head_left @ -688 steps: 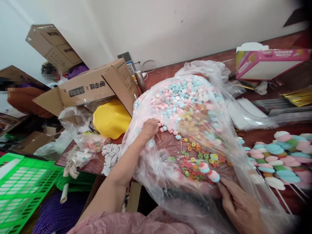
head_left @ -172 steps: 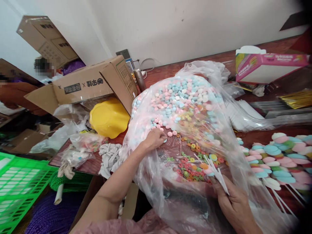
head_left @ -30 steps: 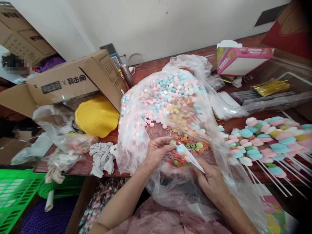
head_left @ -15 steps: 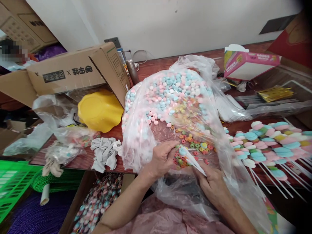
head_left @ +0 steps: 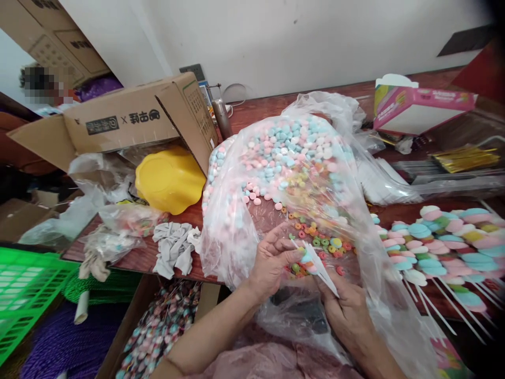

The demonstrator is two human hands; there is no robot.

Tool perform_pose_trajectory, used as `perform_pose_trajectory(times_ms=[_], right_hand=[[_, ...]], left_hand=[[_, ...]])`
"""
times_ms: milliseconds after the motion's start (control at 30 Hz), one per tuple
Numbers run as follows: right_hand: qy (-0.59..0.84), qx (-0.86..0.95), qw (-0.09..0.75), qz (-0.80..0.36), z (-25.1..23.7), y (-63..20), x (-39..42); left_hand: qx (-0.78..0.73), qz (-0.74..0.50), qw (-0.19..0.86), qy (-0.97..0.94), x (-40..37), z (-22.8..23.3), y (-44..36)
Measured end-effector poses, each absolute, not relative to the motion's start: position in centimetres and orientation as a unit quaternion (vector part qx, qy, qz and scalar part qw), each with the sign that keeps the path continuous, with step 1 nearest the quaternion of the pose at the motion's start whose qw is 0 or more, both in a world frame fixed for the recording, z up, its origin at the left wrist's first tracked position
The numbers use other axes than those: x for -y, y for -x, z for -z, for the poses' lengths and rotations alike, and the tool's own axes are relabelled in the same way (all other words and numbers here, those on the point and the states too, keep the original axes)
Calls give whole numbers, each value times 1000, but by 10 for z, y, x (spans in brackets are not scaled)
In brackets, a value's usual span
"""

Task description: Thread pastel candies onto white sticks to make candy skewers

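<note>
My right hand (head_left: 347,305) is closed around a small bunch of white sticks (head_left: 321,271), which slant up to the left. Blue, white and orange candy pieces (head_left: 308,260) sit threaded near the top of one stick. At that end, my left hand (head_left: 273,259) pinches a small yellow-green candy between thumb and fingers; the fingers partly hide it. Beneath both hands lies a clear plastic bag (head_left: 229,231), spread open. Loose candy rings (head_left: 325,242) rest on it near my fingers, with a large heap of pink, blue and white candies (head_left: 288,142) behind.
Finished-looking candy skewers (head_left: 445,242) are piled at the right. On the left are a cardboard box (head_left: 130,116), a yellow scalloped bowl (head_left: 169,179), grey gloves (head_left: 173,247) and a green basket (head_left: 31,295). A carton of candy skewers (head_left: 161,326) stands below the table edge. Another person is partly visible far left.
My left hand's fingers have spread a little and now pinch a yellow-green candy at the stick's end. More coloured pieces show on the stick. The view has shifted slightly left.
</note>
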State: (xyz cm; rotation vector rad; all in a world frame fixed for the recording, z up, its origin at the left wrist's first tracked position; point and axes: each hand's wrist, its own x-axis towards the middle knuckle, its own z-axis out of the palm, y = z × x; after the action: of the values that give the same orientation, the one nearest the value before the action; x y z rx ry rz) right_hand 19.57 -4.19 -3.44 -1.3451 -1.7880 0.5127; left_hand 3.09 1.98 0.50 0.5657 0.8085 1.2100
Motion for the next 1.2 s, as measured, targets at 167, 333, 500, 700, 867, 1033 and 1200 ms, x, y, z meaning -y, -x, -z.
perform_pose_trajectory(times_ms=[167, 333, 500, 700, 867, 1033, 1200], right_hand=[[550, 701, 407, -200, 43, -200, 35], [561, 698, 414, -164, 47, -210, 28], [563, 691, 411, -191, 51, -222, 27], [564, 688, 411, -199, 57, -225, 27], [542, 702, 419, -194, 54, -225, 26], [538, 716, 408, -178, 53, -224, 26], [540, 712, 406, -192, 54, -223, 27]], left_hand=[[-378, -513, 712, -296, -18, 7, -39], [-374, -396, 721, -428, -55, 3, -18], [-596, -270, 211, -727, -129, -11, 41], [-640, -150, 1, -753, -164, 0, 75], [-631, -162, -31, -758, -168, 11, 73], [-595, -165, -15, -787, -185, 16, 62], [-547, -171, 19, -819, -184, 19, 60]])
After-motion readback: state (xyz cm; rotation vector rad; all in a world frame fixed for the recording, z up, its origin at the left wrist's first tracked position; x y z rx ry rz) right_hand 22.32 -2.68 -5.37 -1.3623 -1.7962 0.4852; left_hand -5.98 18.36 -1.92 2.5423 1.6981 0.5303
